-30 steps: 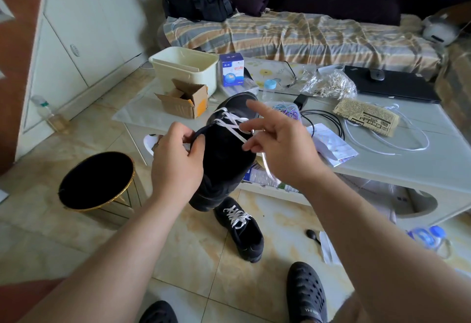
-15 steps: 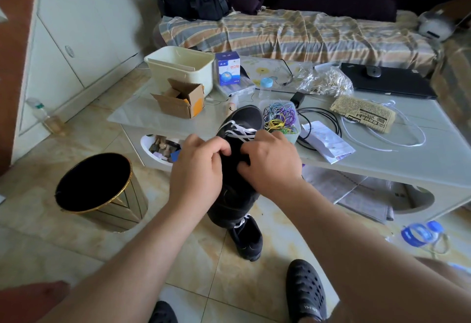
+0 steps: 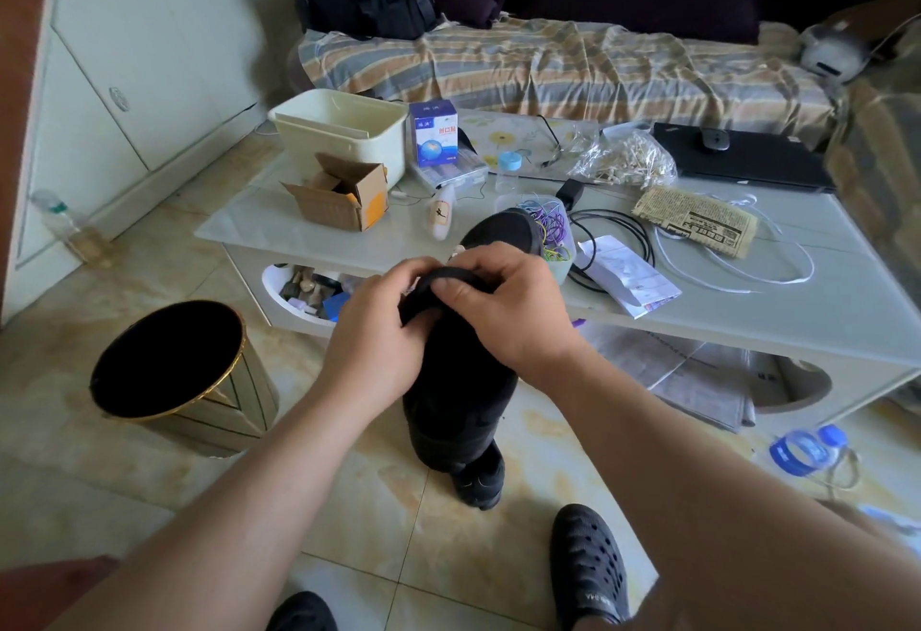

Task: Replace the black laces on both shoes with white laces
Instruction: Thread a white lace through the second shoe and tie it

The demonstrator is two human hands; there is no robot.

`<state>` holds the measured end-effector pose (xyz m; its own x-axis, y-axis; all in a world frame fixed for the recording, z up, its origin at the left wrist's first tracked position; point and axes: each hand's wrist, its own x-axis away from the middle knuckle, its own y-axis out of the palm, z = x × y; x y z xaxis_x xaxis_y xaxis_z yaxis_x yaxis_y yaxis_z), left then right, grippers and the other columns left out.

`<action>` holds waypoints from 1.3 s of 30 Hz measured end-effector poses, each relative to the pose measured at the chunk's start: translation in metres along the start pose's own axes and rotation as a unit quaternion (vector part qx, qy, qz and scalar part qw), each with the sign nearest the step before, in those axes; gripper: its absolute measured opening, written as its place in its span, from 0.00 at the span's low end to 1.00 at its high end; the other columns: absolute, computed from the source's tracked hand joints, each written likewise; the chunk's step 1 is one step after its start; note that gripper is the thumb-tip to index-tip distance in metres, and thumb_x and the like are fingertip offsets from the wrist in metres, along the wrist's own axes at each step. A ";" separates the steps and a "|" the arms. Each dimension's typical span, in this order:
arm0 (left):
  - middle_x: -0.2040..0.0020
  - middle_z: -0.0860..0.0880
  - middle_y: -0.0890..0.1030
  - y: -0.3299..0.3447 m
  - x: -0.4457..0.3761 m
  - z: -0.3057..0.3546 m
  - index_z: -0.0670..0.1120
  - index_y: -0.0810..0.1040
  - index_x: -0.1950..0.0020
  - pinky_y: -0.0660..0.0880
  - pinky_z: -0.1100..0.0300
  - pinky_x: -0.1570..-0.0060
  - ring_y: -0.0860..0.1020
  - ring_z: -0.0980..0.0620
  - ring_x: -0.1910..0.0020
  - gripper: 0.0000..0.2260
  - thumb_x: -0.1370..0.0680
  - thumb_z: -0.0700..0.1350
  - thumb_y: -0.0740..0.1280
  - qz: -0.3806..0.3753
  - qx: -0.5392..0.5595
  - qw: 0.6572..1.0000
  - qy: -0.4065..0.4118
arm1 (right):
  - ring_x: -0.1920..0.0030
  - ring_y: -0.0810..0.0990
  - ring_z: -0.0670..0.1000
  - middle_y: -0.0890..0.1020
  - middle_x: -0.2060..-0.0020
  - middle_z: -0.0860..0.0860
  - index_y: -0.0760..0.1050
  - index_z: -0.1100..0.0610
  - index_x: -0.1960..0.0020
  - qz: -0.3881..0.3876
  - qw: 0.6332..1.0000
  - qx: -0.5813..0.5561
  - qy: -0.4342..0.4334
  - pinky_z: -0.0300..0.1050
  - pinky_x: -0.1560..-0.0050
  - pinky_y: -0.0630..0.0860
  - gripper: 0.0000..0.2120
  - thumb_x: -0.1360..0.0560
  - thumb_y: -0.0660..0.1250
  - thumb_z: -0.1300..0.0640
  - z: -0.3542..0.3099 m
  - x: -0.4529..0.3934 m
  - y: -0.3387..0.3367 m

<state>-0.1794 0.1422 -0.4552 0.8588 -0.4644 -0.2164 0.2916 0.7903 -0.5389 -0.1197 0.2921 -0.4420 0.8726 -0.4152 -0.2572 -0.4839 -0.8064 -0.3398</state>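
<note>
While both our hands close on it, the black shoe point(image 3: 461, 371) hangs in the air in front of the table point(image 3: 747, 291), toe pointing away and up toward the tabletop, heel end hanging down toward the floor. Our left hand point(image 3: 374, 336) wraps the shoe from the left, fingers curled onto its upper edge, thumb pressing a black band of the shoe's opening. Our right hand point(image 3: 503, 301) comes over from the right, thumb and fingers curled on that same black edge, so both grips meet at the top of the shoe and its body drops away below them, between our wrists. We catch only a sliver of white lace point(image 3: 454, 252) peeking out just beyond the right fingers; the rest of the lacing is hidden under our hands.

Down on the tiled floor, the second black shoe point(image 3: 481, 481) sits directly beneath the held one, mostly covered by it. More white lace point(image 3: 737, 276) lies looped on the table to the right, well apart from our hands, beside a newspaper-print packet point(image 3: 697, 219). A tub of coloured rubber bands point(image 3: 548, 227) stands just behind the shoe's toe. A black bin with a gold rim point(image 3: 164, 361) stands on the floor at the left.
</note>
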 end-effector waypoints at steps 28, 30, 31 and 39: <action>0.56 0.51 0.73 -0.022 0.003 0.024 0.52 0.82 0.54 0.67 0.54 0.61 0.72 0.46 0.59 0.16 0.29 0.31 0.65 0.173 -0.171 0.970 0.006 | 0.54 0.79 0.50 0.86 0.60 0.42 0.83 0.51 0.43 0.020 0.979 0.172 -0.107 0.51 0.48 0.78 0.14 0.28 0.74 0.61 -0.024 0.018 0.006; 0.57 0.52 0.72 -0.020 0.006 0.030 0.52 0.82 0.55 0.66 0.54 0.62 0.71 0.48 0.60 0.16 0.30 0.31 0.65 0.187 -0.165 0.968 0.030 | 0.53 0.76 0.56 0.85 0.59 0.43 0.81 0.51 0.44 0.066 0.964 0.229 -0.118 0.57 0.51 0.77 0.14 0.29 0.73 0.59 -0.016 0.014 0.007; 0.57 0.52 0.72 -0.019 0.008 0.033 0.51 0.82 0.55 0.65 0.54 0.62 0.70 0.49 0.60 0.16 0.31 0.30 0.66 0.196 -0.160 0.966 0.045 | 0.52 0.75 0.57 0.85 0.59 0.43 0.79 0.52 0.45 0.081 0.961 0.240 -0.113 0.57 0.51 0.75 0.13 0.29 0.73 0.60 -0.013 0.011 0.006; 0.58 0.50 0.73 -0.016 0.015 0.046 0.50 0.80 0.56 0.60 0.59 0.63 0.68 0.53 0.63 0.16 0.31 0.29 0.66 0.225 -0.100 0.965 0.094 | 0.49 0.70 0.49 0.79 0.61 0.35 0.68 0.45 0.55 0.161 0.974 0.153 -0.041 0.58 0.43 0.70 0.17 0.27 0.75 0.59 -0.027 0.006 -0.009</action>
<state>-0.1522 0.1408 -0.4124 0.7820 -0.1721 -0.5991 -0.1956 0.8448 -0.4981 -0.1083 0.2851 -0.4160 0.6703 -0.5809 -0.4618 -0.7395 -0.4710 -0.4810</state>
